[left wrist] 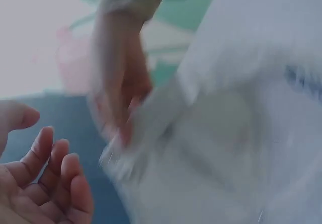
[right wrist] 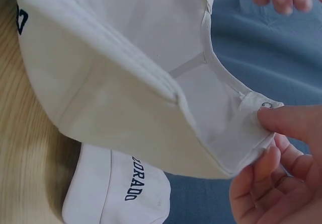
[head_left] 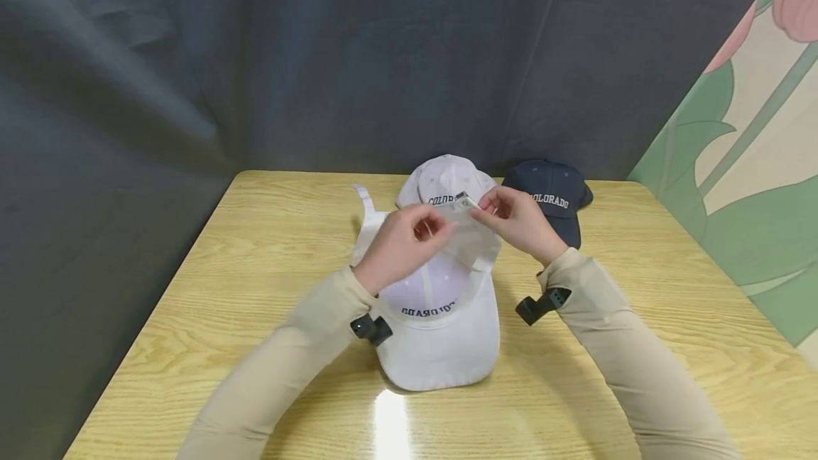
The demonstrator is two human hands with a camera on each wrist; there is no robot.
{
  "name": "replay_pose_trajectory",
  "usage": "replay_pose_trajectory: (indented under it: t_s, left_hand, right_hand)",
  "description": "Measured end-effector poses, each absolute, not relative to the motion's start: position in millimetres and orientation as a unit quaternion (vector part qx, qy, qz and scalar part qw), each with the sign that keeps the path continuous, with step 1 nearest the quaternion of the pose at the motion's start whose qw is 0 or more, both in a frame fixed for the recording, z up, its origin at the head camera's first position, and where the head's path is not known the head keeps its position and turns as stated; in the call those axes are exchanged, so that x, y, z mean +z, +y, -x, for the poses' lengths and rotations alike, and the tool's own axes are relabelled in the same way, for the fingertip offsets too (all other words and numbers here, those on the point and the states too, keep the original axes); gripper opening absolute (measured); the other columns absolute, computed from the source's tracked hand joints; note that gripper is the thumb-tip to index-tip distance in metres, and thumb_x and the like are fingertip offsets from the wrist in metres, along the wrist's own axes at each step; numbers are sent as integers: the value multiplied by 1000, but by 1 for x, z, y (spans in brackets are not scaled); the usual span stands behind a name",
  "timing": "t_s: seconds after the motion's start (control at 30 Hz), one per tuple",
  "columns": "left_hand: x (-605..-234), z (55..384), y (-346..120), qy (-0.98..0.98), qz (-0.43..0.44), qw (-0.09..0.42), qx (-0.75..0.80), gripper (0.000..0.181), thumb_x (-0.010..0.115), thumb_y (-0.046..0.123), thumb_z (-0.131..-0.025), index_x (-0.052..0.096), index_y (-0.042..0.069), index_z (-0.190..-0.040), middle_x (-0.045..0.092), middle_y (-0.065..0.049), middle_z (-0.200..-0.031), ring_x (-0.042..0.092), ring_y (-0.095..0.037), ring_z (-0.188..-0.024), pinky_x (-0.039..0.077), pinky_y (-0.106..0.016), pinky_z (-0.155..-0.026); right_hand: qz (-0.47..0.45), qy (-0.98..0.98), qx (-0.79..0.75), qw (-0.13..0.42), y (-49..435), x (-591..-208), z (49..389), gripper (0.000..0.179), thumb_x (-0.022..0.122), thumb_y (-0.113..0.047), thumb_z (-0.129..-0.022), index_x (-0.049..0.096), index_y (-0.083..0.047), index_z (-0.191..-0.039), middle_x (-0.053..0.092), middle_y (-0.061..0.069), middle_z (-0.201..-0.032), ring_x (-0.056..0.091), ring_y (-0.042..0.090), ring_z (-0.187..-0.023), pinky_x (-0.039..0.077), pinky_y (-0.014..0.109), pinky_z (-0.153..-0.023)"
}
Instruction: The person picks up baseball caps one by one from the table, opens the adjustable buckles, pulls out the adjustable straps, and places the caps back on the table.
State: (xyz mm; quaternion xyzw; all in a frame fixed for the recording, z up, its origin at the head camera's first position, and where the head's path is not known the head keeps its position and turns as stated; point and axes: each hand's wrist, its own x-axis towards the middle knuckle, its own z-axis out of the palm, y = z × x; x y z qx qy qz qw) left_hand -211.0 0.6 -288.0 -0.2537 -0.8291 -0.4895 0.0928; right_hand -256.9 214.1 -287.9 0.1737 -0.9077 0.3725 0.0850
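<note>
A white baseball cap (head_left: 441,357) stands with its brim toward me and its inside showing, mirrored lettering visible through the front panel. My right hand (head_left: 519,222) pinches the corner of its back opening between thumb and fingers, beside a small metal buckle (head_left: 463,197). In the right wrist view, the thumb (right wrist: 287,122) presses on the band end there. My left hand (head_left: 405,243) hovers over the opening; the left wrist view shows its fingers (left wrist: 70,166) loosely bent and holding nothing. The cap's loose strap (head_left: 364,197) sticks up at the left.
Behind the held cap sits another pale cap (head_left: 447,174) with COLORADO lettering. A navy cap (head_left: 546,190) lies to its right, behind my right hand. The wooden table (head_left: 255,261) ends at a dark curtain (head_left: 383,55); a painted wall (head_left: 754,162) stands on the right.
</note>
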Motion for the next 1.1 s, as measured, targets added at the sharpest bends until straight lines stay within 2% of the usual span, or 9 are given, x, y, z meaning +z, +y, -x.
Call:
replay_pose_trajectory:
  t_s: [0.1, 0.2, 0.33, 0.5, 0.6, 0.77, 0.93, 1.1]
  left_hand:
    - [-293, 210, 22, -836, 275, 44, -472, 16, 61, 25, -90, 63, 10, -83, 64, -2, -81, 55, -9, -72, 46, -16, -65]
    - [-301, 212, 36, -852, 274, 16, -446, 19, 62, 28, -89, 61, 12, -80, 63, 1, -79, 55, -8, -72, 45, -15, -65]
    - [-311, 215, 48, -891, 274, 24, -361, 27, 64, 38, -86, 58, 13, -76, 59, 4, -73, 52, -7, -70, 40, -16, -65]
    - [-324, 217, 57, -918, 271, 26, -289, 39, 64, 48, -83, 52, 14, -67, 49, 7, -60, 46, -8, -58, 34, -17, -54]
    - [-329, 218, 59, -924, 262, 17, -278, 42, 64, 51, -82, 50, 14, -67, 47, 6, -59, 45, -8, -55, 32, -17, -50]
    - [-333, 219, 59, -929, 252, 14, -271, 35, 64, 44, -83, 48, 15, -69, 46, 7, -60, 45, -8, -56, 32, -17, -50]
    - [-332, 219, 54, -921, 255, 2, -294, 29, 63, 32, -81, 46, 16, -64, 44, 6, -58, 43, -7, -55, 32, -16, -51]
    - [-332, 216, 48, -914, 266, 20, -305, 27, 60, 28, -79, 45, 16, -61, 44, 7, -60, 42, -6, -56, 32, -15, -53]
  right_hand:
    - [-178, -907, 371, 89, 213, -287, 256, 16, 66, -17, -86, 60, -3, -87, 58, 9, -77, 46, 8, -59, 40, 20, -55]
    - [-182, -904, 375, 91, 212, -286, 257, 16, 66, -17, -87, 60, -2, -86, 58, 10, -78, 46, 8, -60, 39, 20, -56]
    - [-187, -903, 377, 87, 209, -286, 258, 15, 65, -16, -87, 60, -2, -87, 58, 10, -78, 46, 7, -60, 40, 20, -56]
    - [-192, -902, 378, 84, 204, -287, 258, 15, 65, -16, -87, 60, -2, -87, 59, 9, -78, 47, 6, -60, 41, 20, -57]
    - [-197, -899, 381, 85, 201, -287, 257, 14, 65, -15, -87, 60, -2, -86, 59, 9, -77, 47, 6, -60, 41, 19, -57]
    - [-204, -895, 386, 88, 197, -284, 256, 14, 65, -16, -87, 61, -2, -85, 59, 9, -76, 47, 5, -58, 41, 19, -56]
    - [-207, -892, 391, 88, 197, -283, 255, 15, 66, -16, -87, 60, -3, -84, 57, 5, -74, 47, 5, -57, 40, 20, -54]
    - [-204, -890, 399, 88, 198, -283, 255, 15, 66, -17, -87, 60, -4, -85, 55, 0, -72, 47, 5, -56, 40, 20, -52]
